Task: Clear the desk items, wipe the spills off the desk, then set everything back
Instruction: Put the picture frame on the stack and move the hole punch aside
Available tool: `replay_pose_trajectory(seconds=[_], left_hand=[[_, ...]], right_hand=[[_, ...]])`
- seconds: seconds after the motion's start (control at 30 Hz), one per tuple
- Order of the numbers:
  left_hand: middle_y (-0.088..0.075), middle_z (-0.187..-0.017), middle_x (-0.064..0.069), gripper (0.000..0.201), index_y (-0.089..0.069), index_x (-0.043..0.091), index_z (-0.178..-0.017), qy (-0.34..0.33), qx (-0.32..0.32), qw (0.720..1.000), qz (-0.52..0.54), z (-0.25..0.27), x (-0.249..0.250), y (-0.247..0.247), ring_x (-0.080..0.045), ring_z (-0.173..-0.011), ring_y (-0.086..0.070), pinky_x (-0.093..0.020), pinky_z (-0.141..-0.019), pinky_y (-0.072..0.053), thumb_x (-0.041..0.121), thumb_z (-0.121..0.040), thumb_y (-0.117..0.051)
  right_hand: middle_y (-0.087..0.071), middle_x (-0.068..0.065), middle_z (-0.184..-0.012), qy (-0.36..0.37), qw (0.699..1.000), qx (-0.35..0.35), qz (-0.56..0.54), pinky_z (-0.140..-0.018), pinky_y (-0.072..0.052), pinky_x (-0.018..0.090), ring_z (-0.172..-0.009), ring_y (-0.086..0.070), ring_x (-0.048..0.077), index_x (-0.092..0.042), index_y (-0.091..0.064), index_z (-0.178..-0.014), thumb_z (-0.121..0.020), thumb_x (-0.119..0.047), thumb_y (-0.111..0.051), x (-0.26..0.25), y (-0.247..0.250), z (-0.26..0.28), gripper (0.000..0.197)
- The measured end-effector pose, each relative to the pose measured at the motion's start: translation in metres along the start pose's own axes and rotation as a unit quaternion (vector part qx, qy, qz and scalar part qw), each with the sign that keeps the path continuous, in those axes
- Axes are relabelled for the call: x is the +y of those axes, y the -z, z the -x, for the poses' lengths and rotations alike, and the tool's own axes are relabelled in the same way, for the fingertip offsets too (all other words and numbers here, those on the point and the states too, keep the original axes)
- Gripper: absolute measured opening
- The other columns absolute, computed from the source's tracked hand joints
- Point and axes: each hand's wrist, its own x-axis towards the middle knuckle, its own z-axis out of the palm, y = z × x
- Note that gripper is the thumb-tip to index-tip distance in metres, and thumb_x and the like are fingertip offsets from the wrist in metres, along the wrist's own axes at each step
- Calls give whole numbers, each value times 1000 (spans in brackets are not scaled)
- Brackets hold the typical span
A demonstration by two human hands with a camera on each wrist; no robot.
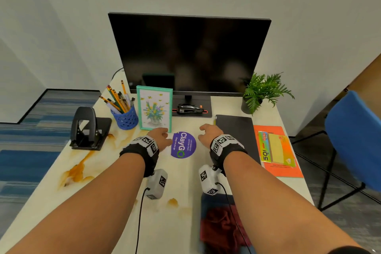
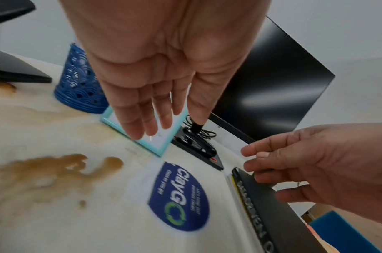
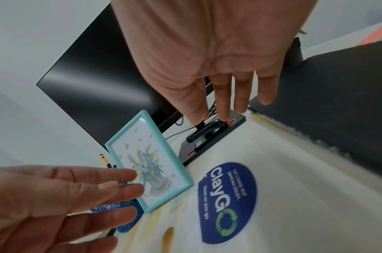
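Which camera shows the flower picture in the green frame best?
The right wrist view: the flower picture is close and almost whole, with a left hand fingertip just over its edge. The head view shows it upright but small. In the left wrist view the left hand's fingers hide most of it.

On the table (image 1: pixel 181 222), a monitor (image 1: pixel 189 53) stands at the back. Left to right in front of it: hole punch (image 1: pixel 86 128), pencil cup (image 1: pixel 125 117), picture frame (image 1: pixel 154 108), stapler (image 1: pixel 190 108) on the monitor base, plant (image 1: pixel 261 93) at far right. Nearer: round sticker (image 1: pixel 183 145) at centre, notebook (image 1: pixel 237 130) to its right, then sticky notes (image 1: pixel 277 149). Spills (image 1: pixel 77 171) lie front-left. A cloth (image 1: pixel 222 229) lies at the near edge.
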Motion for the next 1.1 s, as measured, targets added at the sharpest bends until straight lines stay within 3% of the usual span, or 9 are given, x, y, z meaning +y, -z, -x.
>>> replay_pose_trajectory(seconds=[0.37,0.63,0.83,1.0,1.1], left_hand=[[-43,-147,-8,63,-32,10,-147,-9,0,999,-43,-41,-74,77,-24,-134,-43,-33,-111,-34,26,-92,-57],[-34,-152,-9,68,-23,11,-150,-14,-50,998,-31,-73,-94,95,-26,-135,-41,-39,-108,-40,21,-92,-58],[-28,-155,-8,77,-17,12,-151,-8,-56,998,13,-93,-100,94,-25,-138,-38,-32,-103,-40,15,-89,-62],[-31,-153,-9,78,-18,12,-151,-18,-53,998,34,-98,-102,92,-25,-137,-38,-35,-107,-38,13,-87,-63],[-42,-146,-11,64,-30,10,-145,-48,-56,997,31,-98,-100,90,-26,-133,-43,-39,-107,-40,8,-88,-60]], right_hand=[[-49,10,-141,-16,998,27,-58,-103,-39,31,-127,-50,27,-15,-46,-140,-98,-23,-45,-92,-51,-33,42],[-43,14,-146,-60,989,30,-131,-107,-37,35,-131,-45,30,-13,-30,-149,-100,-24,-43,-120,-68,-53,52],[-44,13,-145,-84,976,49,-195,-102,-42,36,-129,-49,30,-15,-16,-154,-96,-13,-51,-130,-66,-73,68],[-57,14,-132,-113,964,56,-236,-95,-49,38,-116,-58,31,-14,-36,-142,-94,-13,-53,-133,-68,-88,51],[-59,14,-128,-108,960,69,-250,-95,-48,38,-114,-59,32,-9,-44,-131,-95,-18,-53,-134,-71,-88,38]])
